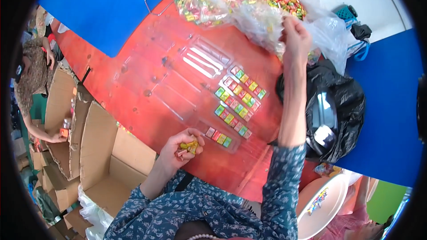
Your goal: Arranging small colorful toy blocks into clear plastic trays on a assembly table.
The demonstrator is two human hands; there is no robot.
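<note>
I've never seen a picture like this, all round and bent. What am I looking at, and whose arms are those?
It is one picture from a wide camera on a person's head, looking down; that lens bends the edges. The arms in patterned sleeves are the wearer's own. The left hand holds a few small wrapped sweets. The right hand reaches up to a clear bag of sweets. On the red table lies a clear plastic tray, partly filled with rows of sweets. Open cardboard boxes stand at the left, where another person works.

Beside the glossy clear plastic tray (195, 89) lie crinkly transparent plastic bags (262, 13), matt brown cardboard boxes (102, 146) and a shiny black plastic bag (342, 102).
</note>
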